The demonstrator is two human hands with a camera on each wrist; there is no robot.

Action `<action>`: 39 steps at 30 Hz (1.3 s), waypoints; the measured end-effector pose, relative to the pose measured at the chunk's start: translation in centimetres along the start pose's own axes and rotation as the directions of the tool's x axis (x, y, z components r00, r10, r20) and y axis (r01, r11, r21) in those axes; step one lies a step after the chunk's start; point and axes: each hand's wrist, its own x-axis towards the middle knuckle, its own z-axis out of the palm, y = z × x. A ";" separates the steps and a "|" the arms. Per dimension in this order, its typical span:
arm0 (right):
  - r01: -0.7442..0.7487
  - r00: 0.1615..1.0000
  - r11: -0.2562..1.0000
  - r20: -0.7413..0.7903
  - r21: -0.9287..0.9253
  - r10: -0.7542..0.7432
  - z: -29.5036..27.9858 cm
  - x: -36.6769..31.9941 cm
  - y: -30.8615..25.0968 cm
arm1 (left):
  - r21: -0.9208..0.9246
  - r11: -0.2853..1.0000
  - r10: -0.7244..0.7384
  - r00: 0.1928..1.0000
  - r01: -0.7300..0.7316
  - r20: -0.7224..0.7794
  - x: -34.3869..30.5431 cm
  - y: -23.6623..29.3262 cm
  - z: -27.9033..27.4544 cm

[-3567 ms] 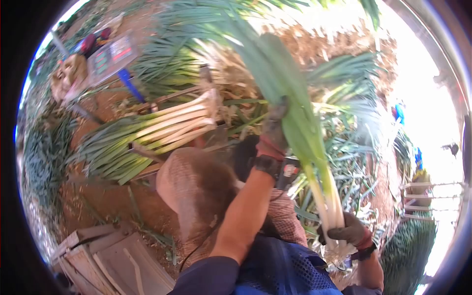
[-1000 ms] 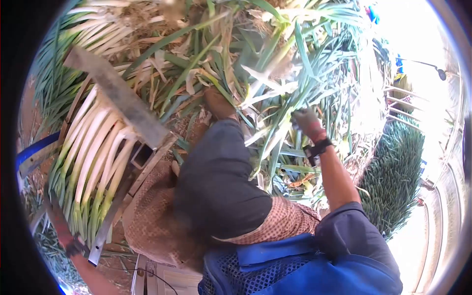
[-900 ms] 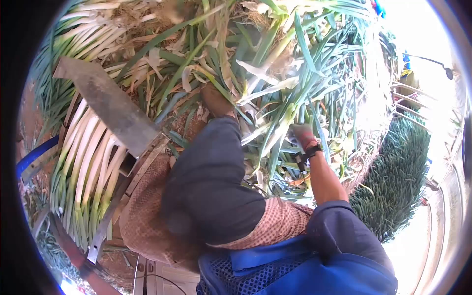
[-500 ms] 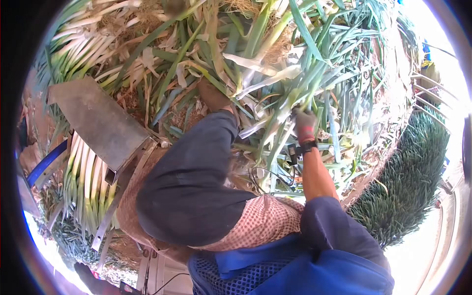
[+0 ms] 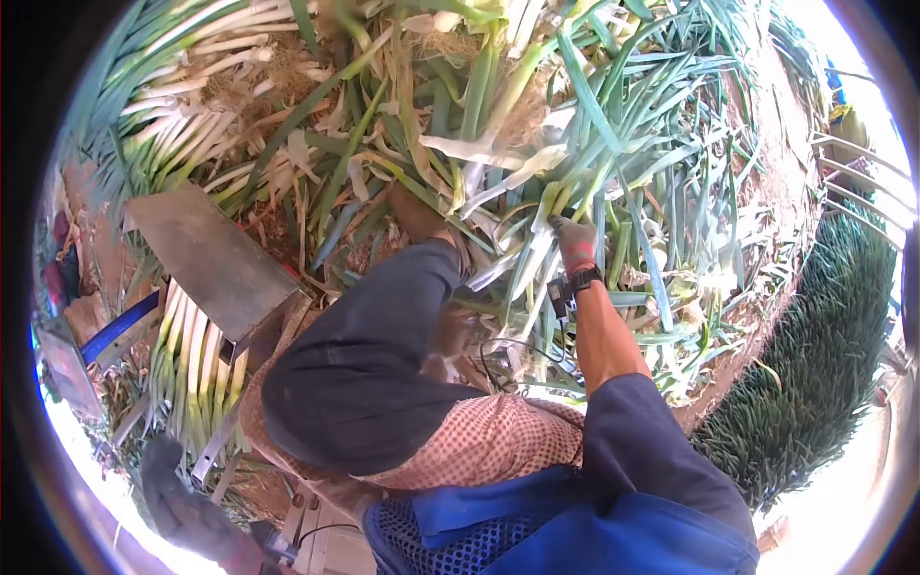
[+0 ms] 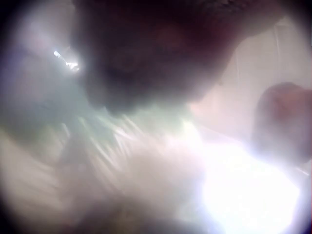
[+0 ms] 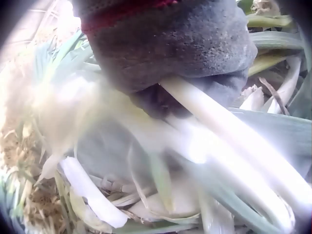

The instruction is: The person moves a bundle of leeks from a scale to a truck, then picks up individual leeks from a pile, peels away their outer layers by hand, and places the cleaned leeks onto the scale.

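Amid leek pile (image 5: 594, 125) ahead | R hand (image 5: 575, 244), gloved, is gripping white leek stalk (image 7: 219, 122) w/ fingers curled round it | stalk is lying among loose green leaves in pile | L hand (image 5: 177, 498), gloved, is hanging low near trimmed leek bundle (image 5: 196, 355); grip: can't tell, wrist view blurred

The leek (image 7: 229, 129) I gripped was long and pale, its white shaft smooth and thick, running slantwise out from under my gloved right hand (image 5: 576, 246). Higher up it turned green and spread into flat leaves. It lay half-buried in the heap of loose leeks (image 5: 498, 125), among limp, yellowing outer skins.
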 end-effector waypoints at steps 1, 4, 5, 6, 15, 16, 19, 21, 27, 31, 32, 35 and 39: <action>-0.006 1.000 0.999 0.025 0.033 0.005 0.0 0.1 -0.5 | -0.028 0.998 0.060 0.998 -0.060 0.016 0.5 2.4 1.5; -0.034 0.993 0.993 0.112 0.116 0.021 0.0 0.7 -1.0 | -0.192 0.971 0.157 0.985 -0.142 0.066 1.6 8.3 5.7; -0.051 0.989 0.990 0.146 0.133 0.032 0.2 1.3 -0.1 | -0.298 0.949 0.137 0.986 -0.103 0.095 1.8 10.0 7.2; -0.070 0.983 0.986 0.180 0.149 0.042 0.1 1.8 0.2 | -0.460 0.887 0.122 0.978 -0.032 0.168 1.9 11.9 8.6; 0.082 0.986 0.945 0.115 0.317 -0.124 -13.4 -1.0 -14.3 | -0.754 0.645 0.339 0.838 0.124 0.428 1.1 18.5 14.4; 0.093 0.980 0.935 0.137 0.342 -0.148 -15.1 -0.8 -14.7 | -0.764 0.611 0.310 0.825 0.207 0.472 1.0 19.1 14.5; 0.162 0.985 0.985 0.074 -0.051 -0.158 -17.4 -2.1 -16.1 | -0.793 0.510 0.305 0.791 0.334 0.530 0.5 20.5 15.3; 0.161 0.972 0.962 0.131 0.219 -0.192 -18.4 -3.1 -16.2 | -0.782 0.488 0.281 0.778 0.388 0.562 0.2 21.3 15.8; -0.109 0.968 0.906 0.251 0.410 0.003 -16.1 -4.9 -12.6 | -0.629 0.380 0.242 0.584 0.678 0.775 -1.0 22.3 17.5; -0.063 0.974 0.936 0.227 0.347 -0.018 -11.6 -2.2 -10.8 | -0.593 0.363 0.166 0.576 0.719 0.800 -1.6 21.0 18.3; -0.072 0.975 0.915 0.221 0.398 -0.019 -9.9 -1.6 -10.2 | -0.586 0.362 0.143 0.578 0.725 0.803 -1.5 20.9 17.9; -0.013 0.982 0.927 0.178 0.374 -0.059 -5.0 -0.4 -9.1 | -0.584 0.317 0.064 0.598 0.747 0.799 -1.1 20.2 17.9; -0.024 0.987 0.974 0.159 0.224 -0.012 1.0 2.6 -5.7 | -0.592 0.293 -0.027 0.625 0.751 0.780 -0.1 19.8 17.7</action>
